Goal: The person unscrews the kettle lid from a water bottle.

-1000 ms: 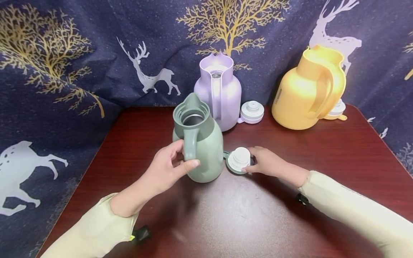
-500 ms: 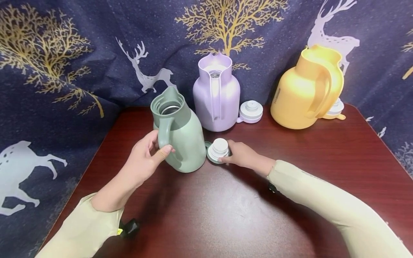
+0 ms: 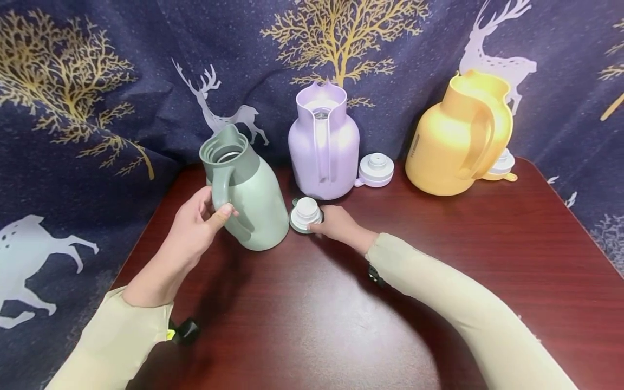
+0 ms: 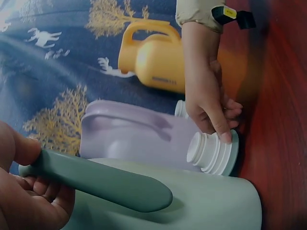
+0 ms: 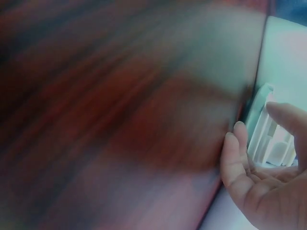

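Gripping the sage-green plastic thermos jug (image 3: 248,197) by its handle, left hand (image 3: 197,230) curled tight, table's 10 o'clock; right hand (image 3: 336,223) pinches the green-and-white stopper lid (image 3: 305,214) at the jug's 3 o'clock.

sleeves (image 3: 458,303): pale cream, long | wrist straps (image 3: 184,330): black (yellow tag)

setting: a staged tabletop set-up rather than a lived-in room. dark red wooden table (image 3: 439,260) pushed against a navy cloth backdrop (image 3: 97,81) printed with gold trees and pale deer, hung as a curtain on all sides. three plastic jugs in green (image 3: 248,189), lilac (image 3: 324,143) and yellow (image 3: 458,135) stand with lids off, like samples.
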Action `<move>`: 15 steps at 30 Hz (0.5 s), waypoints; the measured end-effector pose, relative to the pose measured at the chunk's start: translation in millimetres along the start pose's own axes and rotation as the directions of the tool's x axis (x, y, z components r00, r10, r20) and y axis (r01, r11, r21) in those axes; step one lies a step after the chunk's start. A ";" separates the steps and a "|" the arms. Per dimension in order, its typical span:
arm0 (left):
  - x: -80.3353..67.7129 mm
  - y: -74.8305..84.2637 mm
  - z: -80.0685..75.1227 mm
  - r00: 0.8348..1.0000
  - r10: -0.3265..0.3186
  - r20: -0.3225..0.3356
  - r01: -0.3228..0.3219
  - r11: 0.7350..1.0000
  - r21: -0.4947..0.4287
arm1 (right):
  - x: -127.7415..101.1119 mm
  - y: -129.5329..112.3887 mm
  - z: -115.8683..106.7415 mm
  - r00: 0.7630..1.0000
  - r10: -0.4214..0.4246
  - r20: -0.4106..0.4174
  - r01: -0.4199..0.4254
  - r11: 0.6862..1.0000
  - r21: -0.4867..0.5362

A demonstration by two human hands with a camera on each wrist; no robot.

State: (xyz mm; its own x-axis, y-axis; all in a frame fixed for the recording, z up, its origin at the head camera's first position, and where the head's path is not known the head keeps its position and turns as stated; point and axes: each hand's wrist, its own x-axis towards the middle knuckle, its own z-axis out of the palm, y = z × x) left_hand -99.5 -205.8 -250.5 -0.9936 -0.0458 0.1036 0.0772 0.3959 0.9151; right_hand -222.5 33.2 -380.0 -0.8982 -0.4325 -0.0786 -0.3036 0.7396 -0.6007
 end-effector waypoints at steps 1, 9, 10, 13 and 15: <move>1.5 -0.8 -1.8 1.000 -0.002 -0.004 0.002 1.000 -0.006 | 3.4 -2.3 1.7 1.000 0.009 -0.005 -0.009 1.000 0.016; 15.1 -11.3 -17.7 1.000 0.014 -0.013 -0.015 0.997 -0.077 | 25.1 -15.3 8.7 0.994 0.105 -0.008 -0.103 0.985 0.137; 16.2 -11.9 -19.1 1.000 0.016 -0.015 -0.017 0.996 -0.087 | 27.2 -16.4 9.1 0.992 0.123 -0.009 -0.120 0.982 0.143; 19.2 -13.5 -22.2 1.000 0.015 -0.026 -0.018 0.994 -0.105 | 32.0 -19.1 10.4 0.986 0.168 0.000 -0.165 0.968 0.187; 21.3 -14.4 -24.1 0.999 0.010 -0.035 -0.014 0.994 -0.107 | 33.9 -20.7 12.0 0.982 0.187 0.017 -0.186 0.952 0.242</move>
State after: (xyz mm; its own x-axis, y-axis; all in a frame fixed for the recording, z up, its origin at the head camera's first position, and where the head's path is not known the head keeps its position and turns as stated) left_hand -119.7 -234.5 -252.1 -0.9893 -0.0734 0.1263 0.0994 0.2958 0.9501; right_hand -242.9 -3.0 -379.8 -0.9336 -0.2952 -0.2031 -0.0455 0.6599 -0.7500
